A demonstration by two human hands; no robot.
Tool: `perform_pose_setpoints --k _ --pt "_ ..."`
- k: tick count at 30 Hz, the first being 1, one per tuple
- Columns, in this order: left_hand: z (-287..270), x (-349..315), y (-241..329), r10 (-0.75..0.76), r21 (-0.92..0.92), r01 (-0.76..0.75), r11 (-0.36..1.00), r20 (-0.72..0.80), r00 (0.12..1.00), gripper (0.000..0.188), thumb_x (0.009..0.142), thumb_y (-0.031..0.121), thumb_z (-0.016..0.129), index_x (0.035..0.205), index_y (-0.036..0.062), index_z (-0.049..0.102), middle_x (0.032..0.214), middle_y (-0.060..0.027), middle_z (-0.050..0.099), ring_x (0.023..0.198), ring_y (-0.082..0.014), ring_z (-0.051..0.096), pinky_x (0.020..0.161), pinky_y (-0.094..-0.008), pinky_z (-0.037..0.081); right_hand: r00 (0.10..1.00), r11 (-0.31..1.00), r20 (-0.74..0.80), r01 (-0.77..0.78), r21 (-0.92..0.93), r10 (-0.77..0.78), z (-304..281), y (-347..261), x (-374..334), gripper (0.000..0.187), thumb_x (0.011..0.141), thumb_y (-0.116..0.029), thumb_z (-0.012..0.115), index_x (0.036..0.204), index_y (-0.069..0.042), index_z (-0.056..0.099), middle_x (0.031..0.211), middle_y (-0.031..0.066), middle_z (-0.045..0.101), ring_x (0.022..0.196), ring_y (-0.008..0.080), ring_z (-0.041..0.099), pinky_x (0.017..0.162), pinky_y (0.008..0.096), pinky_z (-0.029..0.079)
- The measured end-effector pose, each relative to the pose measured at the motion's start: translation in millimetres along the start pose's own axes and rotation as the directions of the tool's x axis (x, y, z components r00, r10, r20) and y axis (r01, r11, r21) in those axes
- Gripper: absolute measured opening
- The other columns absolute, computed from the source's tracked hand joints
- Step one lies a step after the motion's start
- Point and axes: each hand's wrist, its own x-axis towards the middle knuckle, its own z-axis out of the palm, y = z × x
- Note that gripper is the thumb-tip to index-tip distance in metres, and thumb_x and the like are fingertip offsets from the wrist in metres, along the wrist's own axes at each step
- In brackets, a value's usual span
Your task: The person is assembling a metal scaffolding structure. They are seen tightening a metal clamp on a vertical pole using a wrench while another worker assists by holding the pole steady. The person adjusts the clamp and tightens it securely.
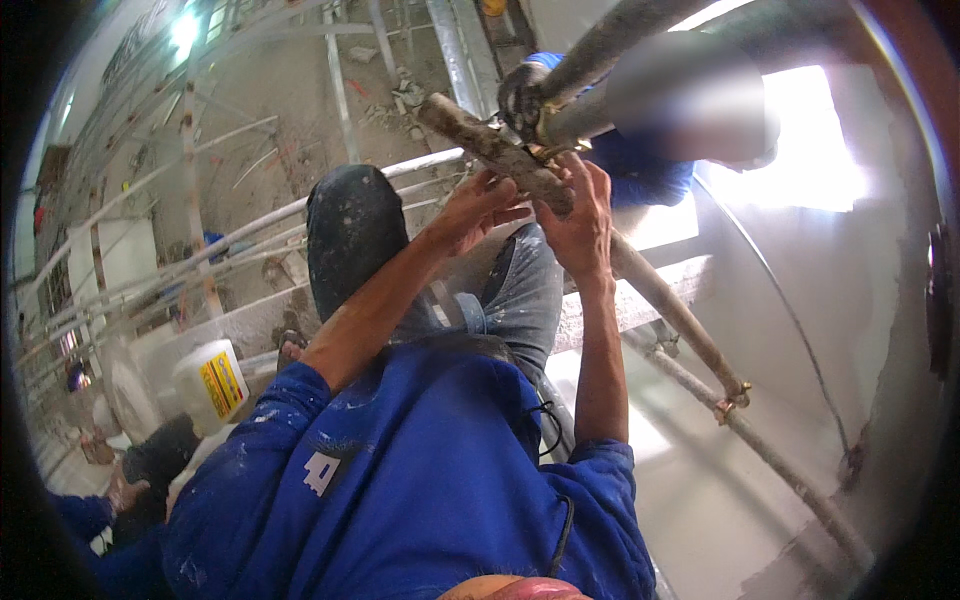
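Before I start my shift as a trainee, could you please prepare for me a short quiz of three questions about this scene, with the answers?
1. Multiple choice: what is between the thumb and fingers of the person's right hand?
a) a hammer
b) a dirty pipe
c) a paint roller

2. True or false: the pale jug with a yellow label is on the person's left side.

3. Short answer: what colour are the spots on the person's dark trousers?

Key: 1. b; 2. true; 3. whitish.
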Motion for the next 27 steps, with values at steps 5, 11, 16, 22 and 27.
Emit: perform_pose_setpoints --k 5,11,16,22,27 --pt "-2 1 2 0.001 -0.027 -0.001 1.0 0.023 1.0 0.059 0.096 0.034 0.066 0.142 0.0091 0.039 0.137 -0.0111 0.053 0.125 -0.025 0.056 0.107 -0.0443 0.048 0.999 0.999 -0.026 -0.035 0.032 0.036 -2 -9 0 0.071 0.074 -0.008 0.076 0.139 -0.003 0.048 0.137 0.0224 0.047 0.129 0.0399 0.048 0.108 0.0469 0.042" --pt "0 0 4 -0.032 -0.021 0.033 0.999 0.052 0.998 0.061 0.098 0.034 0.062 0.147 0.0106 0.034 0.137 -0.0102 0.052 0.128 -0.0255 0.053 0.111 -0.0456 0.045 0.988 0.997 -0.147 0.059 0.042 -0.053 3 -5 0 0.056 0.082 -0.005 0.069 0.135 -0.001 0.052 0.131 0.0191 0.053 0.112 0.0307 0.062 0.095 0.0406 0.052" --pt "1 -1 5 -0.037 0.024 0.035 0.999 0.058 0.998 0.057 0.098 0.037 0.06 0.143 0.0097 0.04 0.137 -0.0087 0.054 0.128 -0.0239 0.053 0.112 -0.0452 0.045 0.962 0.995 -0.259 -0.066 0.076 0.084 -2 4 10 0.038 0.086 -0.002 0.066 0.124 0.0 0.061 0.116 0.0188 0.064 0.099 0.0273 0.068 0.088 0.0386 0.054" --pt "-2 0 1 -0.02 0.005 0.02 1.0 0.008 1.0 0.058 0.096 0.037 0.064 0.141 0.0079 0.043 0.135 -0.0094 0.056 0.124 -0.0243 0.057 0.109 -0.0452 0.047 0.965 0.972 -0.225 -0.082 0.22 0.133 -17 11 21 0.021 0.091 -0.01 0.068 0.111 -0.004 0.07 0.105 0.0153 0.071 0.09 0.0224 0.071 0.082 0.0369 0.057" --pt "-7 2 2 0.016 0.015 -0.016 1.0 -0.031 0.999 0.06 0.094 0.036 0.067 0.14 0.0064 0.042 0.134 -0.0115 0.056 0.12 -0.0249 0.06 0.108 -0.0457 0.048 0.984 0.974 -0.135 -0.089 0.209 0.119 -20 -4 25 0.027 0.091 -0.017 0.071 0.114 -0.004 0.07 0.11 0.0142 0.072 0.091 0.0226 0.072 0.08 0.0346 0.056"
